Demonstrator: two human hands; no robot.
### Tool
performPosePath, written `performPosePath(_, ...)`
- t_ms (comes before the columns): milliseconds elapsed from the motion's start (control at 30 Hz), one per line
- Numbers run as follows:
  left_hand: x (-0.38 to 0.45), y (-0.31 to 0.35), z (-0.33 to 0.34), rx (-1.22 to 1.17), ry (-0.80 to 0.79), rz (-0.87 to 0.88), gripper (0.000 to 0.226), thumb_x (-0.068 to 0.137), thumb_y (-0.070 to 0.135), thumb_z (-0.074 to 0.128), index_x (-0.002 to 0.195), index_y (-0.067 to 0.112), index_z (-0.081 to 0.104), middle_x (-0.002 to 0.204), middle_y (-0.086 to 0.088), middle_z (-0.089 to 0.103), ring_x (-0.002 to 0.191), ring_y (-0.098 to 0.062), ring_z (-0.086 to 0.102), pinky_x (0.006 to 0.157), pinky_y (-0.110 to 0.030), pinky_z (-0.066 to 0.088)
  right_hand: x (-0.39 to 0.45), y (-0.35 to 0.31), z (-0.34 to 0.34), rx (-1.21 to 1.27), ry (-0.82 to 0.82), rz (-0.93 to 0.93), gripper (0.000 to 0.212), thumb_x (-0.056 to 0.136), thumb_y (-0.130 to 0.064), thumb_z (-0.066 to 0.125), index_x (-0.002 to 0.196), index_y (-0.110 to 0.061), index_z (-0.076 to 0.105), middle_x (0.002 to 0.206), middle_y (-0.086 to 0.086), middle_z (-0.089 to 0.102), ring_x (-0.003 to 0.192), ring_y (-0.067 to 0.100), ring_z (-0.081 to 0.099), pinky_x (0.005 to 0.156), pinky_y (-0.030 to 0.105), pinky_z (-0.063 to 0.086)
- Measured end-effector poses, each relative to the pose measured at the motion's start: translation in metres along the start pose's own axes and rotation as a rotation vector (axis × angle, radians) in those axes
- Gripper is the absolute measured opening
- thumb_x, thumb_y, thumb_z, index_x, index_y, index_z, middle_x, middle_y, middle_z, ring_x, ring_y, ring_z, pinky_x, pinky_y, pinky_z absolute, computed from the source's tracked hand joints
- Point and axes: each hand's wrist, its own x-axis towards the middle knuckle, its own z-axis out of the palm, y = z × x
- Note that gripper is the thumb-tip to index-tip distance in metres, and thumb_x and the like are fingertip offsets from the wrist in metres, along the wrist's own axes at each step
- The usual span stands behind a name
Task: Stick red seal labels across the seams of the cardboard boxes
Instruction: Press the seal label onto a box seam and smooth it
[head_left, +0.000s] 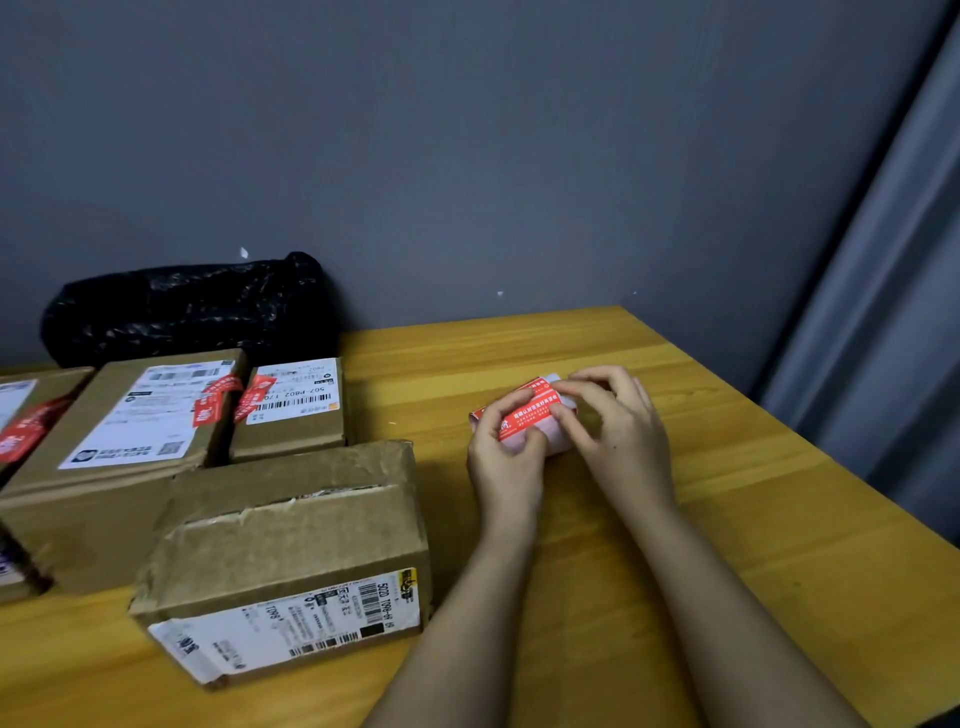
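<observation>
Both my hands hold a roll of red seal labels (530, 415) just above the wooden table (727, 519), right of the boxes. My left hand (506, 457) grips its left end, thumb on a red label. My right hand (613, 421) pinches the label's right end with its fingertips. The nearest cardboard box (291, 540) lies at my left with its taped top seam bare of red labels. Behind it, a large box (119, 441) and a small box (293, 410) each carry a red seal label (215, 397) over an edge.
Another labelled box (26, 415) sits at the far left edge, partly cut off. A black plastic bag (187, 306) lies against the grey wall behind the boxes. The table's right edge runs diagonally past my right arm, with a grey curtain (893, 312) beyond.
</observation>
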Motion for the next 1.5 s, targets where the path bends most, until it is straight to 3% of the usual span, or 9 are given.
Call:
performPosePath(133,0.001,0.001,0.0,0.014,0.0,-0.012,0.049,0.075,-0.02,0.051,0.109,0.013,0.064,0.107,0.001,0.062,0.085,0.016,0.057,0.078,-0.006,0.044,0.001,0.001,-0.002,-0.024,-0.023,-0.015,0.028,0.086,-0.037,0.057,0.108,-0.023,0.068,0.106,-0.005,0.059,0.096,0.014,0.053,0.078,0.027,0.046)
performPosePath(267,0.0,0.004,0.0,-0.009,-0.001,-0.029,0.051,0.075,-0.022,0.049,0.115,0.006,0.064,0.105,0.005,0.062,0.086,0.014,0.058,0.08,-0.008,0.046,0.0,0.002,-0.001,0.005,-0.032,-0.017,0.017,0.085,-0.031,0.065,0.1,-0.024,0.07,0.103,-0.007,0.061,0.094,0.014,0.053,0.077,0.026,0.046)
performPosePath(433,0.001,0.004,-0.001,-0.039,0.004,-0.05,0.047,0.076,-0.021,0.051,0.111,0.007,0.063,0.109,-0.003,0.063,0.085,0.008,0.06,0.076,-0.01,0.047,0.0,0.002,0.0,0.081,-0.05,0.024,0.024,0.085,-0.028,0.066,0.108,-0.021,0.067,0.105,-0.006,0.062,0.098,0.011,0.051,0.081,0.02,0.041)
performPosePath(633,-0.001,0.005,-0.001,-0.062,-0.014,-0.047,0.042,0.077,-0.024,0.05,0.114,-0.005,0.059,0.104,-0.003,0.062,0.075,0.013,0.062,0.067,-0.007,0.047,-0.001,-0.001,0.0,0.132,-0.009,0.067,0.02,0.082,-0.029,0.066,0.099,-0.022,0.07,0.099,-0.006,0.061,0.094,0.015,0.052,0.081,0.017,0.036)
performPosePath(767,-0.002,0.005,-0.001,-0.045,-0.011,-0.031,0.038,0.079,-0.022,0.052,0.114,-0.007,0.057,0.104,-0.006,0.06,0.075,0.014,0.061,0.066,-0.006,0.047,-0.001,-0.004,-0.001,0.065,0.008,0.044,0.028,0.083,-0.04,0.059,0.101,-0.022,0.07,0.098,-0.006,0.059,0.093,0.013,0.05,0.08,0.024,0.042)
performPosePath(900,-0.002,0.006,-0.001,-0.043,-0.014,-0.032,0.037,0.079,-0.021,0.054,0.112,-0.006,0.058,0.102,-0.003,0.061,0.076,0.014,0.061,0.067,-0.007,0.047,0.001,-0.003,-0.005,0.035,-0.005,-0.022,0.034,0.082,-0.033,0.065,0.114,-0.02,0.065,0.108,-0.003,0.06,0.099,0.015,0.052,0.084,0.028,0.045)
performPosePath(1100,-0.002,0.005,-0.001,-0.055,-0.009,-0.078,0.038,0.078,-0.024,0.053,0.112,-0.007,0.057,0.096,-0.002,0.061,0.069,0.011,0.062,0.062,-0.007,0.047,0.002,0.003,-0.007,0.123,-0.071,-0.04,0.021,0.083,-0.035,0.063,0.096,-0.02,0.067,0.1,-0.007,0.062,0.096,0.017,0.056,0.083,0.022,0.041)
performPosePath(1333,0.0,0.003,0.0,-0.023,0.019,-0.079,0.039,0.077,-0.021,0.056,0.111,-0.003,0.06,0.1,-0.002,0.062,0.074,0.013,0.06,0.069,-0.007,0.047,0.003,0.001,-0.011,0.07,-0.035,-0.084,0.02,0.082,-0.036,0.061,0.094,-0.02,0.066,0.098,-0.006,0.061,0.093,0.016,0.057,0.077,0.029,0.047)
performPosePath(1500,0.0,0.002,0.0,-0.017,0.038,-0.087,0.04,0.078,-0.018,0.058,0.11,0.005,0.062,0.104,-0.002,0.064,0.086,0.002,0.062,0.078,-0.012,0.048,0.002,0.0,-0.011,-0.104,0.014,-0.17,0.016,0.086,-0.031,0.064,0.096,-0.02,0.069,0.097,-0.003,0.062,0.09,0.015,0.057,0.069,0.029,0.049)
